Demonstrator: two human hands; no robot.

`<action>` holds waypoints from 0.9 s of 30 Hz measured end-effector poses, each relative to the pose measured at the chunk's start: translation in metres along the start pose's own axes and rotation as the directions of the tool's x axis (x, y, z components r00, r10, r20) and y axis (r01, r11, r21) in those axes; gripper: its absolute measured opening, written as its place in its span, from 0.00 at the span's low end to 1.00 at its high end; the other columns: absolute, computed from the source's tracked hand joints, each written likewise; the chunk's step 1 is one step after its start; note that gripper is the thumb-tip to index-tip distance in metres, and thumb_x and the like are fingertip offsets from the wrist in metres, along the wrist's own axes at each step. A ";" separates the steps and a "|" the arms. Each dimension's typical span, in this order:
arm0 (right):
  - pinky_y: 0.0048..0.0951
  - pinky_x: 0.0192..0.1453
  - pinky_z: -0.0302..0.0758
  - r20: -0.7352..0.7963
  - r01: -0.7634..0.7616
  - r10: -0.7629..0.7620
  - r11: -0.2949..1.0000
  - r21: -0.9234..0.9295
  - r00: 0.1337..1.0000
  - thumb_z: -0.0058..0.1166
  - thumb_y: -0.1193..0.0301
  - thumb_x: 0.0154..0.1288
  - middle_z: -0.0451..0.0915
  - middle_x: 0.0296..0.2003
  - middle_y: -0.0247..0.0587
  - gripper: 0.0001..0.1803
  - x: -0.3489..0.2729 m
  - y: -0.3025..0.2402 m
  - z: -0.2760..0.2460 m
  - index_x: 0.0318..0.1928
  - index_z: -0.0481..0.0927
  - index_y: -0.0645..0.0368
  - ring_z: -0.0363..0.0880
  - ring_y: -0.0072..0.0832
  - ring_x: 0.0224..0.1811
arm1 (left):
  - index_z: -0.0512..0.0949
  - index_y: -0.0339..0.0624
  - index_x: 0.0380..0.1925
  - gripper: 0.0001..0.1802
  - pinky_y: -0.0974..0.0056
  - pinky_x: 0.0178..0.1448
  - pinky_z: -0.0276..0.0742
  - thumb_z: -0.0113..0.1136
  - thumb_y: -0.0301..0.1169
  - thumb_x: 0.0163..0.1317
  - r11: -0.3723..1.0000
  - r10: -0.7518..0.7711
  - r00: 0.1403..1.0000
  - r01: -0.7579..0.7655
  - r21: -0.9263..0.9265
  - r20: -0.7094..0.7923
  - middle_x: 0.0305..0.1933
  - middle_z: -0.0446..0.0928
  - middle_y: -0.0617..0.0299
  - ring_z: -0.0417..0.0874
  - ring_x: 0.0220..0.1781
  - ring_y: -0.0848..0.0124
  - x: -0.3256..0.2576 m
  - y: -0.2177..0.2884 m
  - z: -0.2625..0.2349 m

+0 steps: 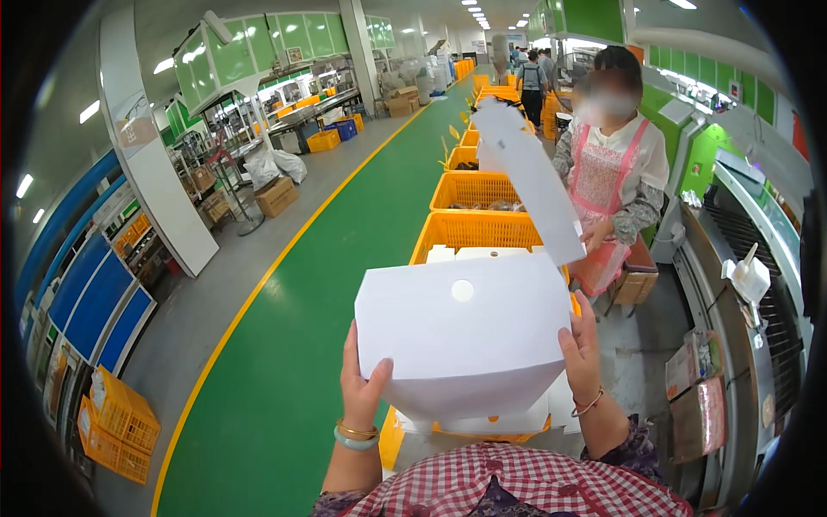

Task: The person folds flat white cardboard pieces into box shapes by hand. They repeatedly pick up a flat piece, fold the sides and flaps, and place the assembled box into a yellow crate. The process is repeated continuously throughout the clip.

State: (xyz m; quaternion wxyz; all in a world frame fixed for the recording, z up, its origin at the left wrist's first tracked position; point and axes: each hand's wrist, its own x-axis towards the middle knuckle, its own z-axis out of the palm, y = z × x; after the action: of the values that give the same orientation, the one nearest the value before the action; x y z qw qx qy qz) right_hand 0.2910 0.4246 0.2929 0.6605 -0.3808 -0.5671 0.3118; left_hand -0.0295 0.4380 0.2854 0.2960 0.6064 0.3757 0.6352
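Between my two hands is a white cardboard box (457, 332) with a round hole in its upper face. My left hand (365, 388) grips its left edge, thumb in front. At the right edge my right hand (579, 340) has its thumb on the front and its fingers behind. Directly beyond, a yellow crate (474, 226) holds more white cardboard pieces, partly hidden by the box. Across from me a co-worker in a pink apron (610, 168) holds a long white cardboard sheet (538, 185) upright, leaning over the crate.
More yellow crates (475, 181) stand in a row beyond. A green walkway (258, 379) with a yellow line runs along the left. A conveyor machine (767, 284) lines the right, with cardboard boxes (699, 414) beneath. Stacked yellow baskets (121, 422) sit at lower left. Other people (531, 79) are farther back.
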 end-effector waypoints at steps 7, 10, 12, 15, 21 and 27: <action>0.35 0.65 0.62 0.065 0.210 -0.204 0.856 -0.473 0.977 0.36 0.83 0.58 0.71 0.60 0.48 0.27 0.004 0.003 -0.001 0.59 0.71 0.65 0.65 0.40 0.65 | 0.60 0.36 0.67 0.31 0.58 0.73 0.51 0.47 0.28 0.62 0.993 -0.037 0.997 0.029 0.118 0.070 0.73 0.54 0.47 0.55 0.74 0.57 -0.002 -0.009 -0.010; 0.40 0.68 0.61 0.209 0.317 -0.244 0.811 -0.492 0.947 0.35 0.84 0.52 0.76 0.54 0.50 0.24 0.005 0.004 -0.013 0.46 0.80 0.64 0.63 0.48 0.66 | 0.63 0.39 0.65 0.29 0.55 0.74 0.50 0.48 0.33 0.63 0.940 -0.101 0.928 -0.030 0.340 0.359 0.71 0.56 0.46 0.57 0.73 0.53 0.018 -0.002 -0.029; 0.42 0.68 0.60 0.215 0.319 -0.243 0.819 -0.477 0.946 0.35 0.84 0.51 0.78 0.51 0.50 0.23 0.005 0.000 -0.014 0.44 0.81 0.64 0.62 0.50 0.66 | 0.64 0.38 0.64 0.29 0.54 0.73 0.51 0.49 0.38 0.64 0.637 -0.099 0.849 -0.346 0.689 0.518 0.70 0.58 0.46 0.58 0.72 0.51 0.036 0.022 -0.025; 0.43 0.68 0.61 0.252 0.331 -0.236 0.825 -0.459 0.938 0.35 0.84 0.49 0.79 0.50 0.50 0.23 -0.002 -0.007 -0.010 0.43 0.81 0.64 0.63 0.51 0.66 | 0.66 0.35 0.61 0.30 0.51 0.72 0.53 0.50 0.44 0.64 0.470 -0.131 0.744 -0.535 0.702 0.655 0.68 0.61 0.45 0.59 0.70 0.48 0.062 0.033 -0.015; 0.44 0.66 0.63 0.238 0.379 -0.298 0.779 -0.500 0.925 0.35 0.83 0.49 0.79 0.49 0.51 0.23 -0.016 -0.016 -0.016 0.42 0.81 0.64 0.64 0.53 0.65 | 0.69 0.33 0.56 0.30 0.53 0.66 0.62 0.51 0.48 0.64 0.488 -0.015 0.694 -0.623 0.611 0.720 0.61 0.69 0.44 0.68 0.63 0.49 0.077 0.020 0.012; 0.44 0.66 0.65 0.227 0.382 -0.308 0.776 -0.502 0.924 0.37 0.82 0.48 0.79 0.48 0.51 0.23 -0.032 -0.023 -0.015 0.42 0.81 0.64 0.66 0.54 0.63 | 0.80 0.36 0.36 0.26 0.54 0.44 0.74 0.47 0.51 0.66 0.593 -0.421 0.663 -0.315 0.741 0.619 0.35 0.80 0.47 0.80 0.37 0.52 0.078 0.032 0.021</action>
State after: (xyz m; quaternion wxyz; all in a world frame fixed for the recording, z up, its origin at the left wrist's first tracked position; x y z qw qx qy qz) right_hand 0.3002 0.3831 0.2950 0.5340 -0.4183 -0.7337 0.0384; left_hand -0.0129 0.4879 0.3544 0.1368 0.8615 0.4828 0.0770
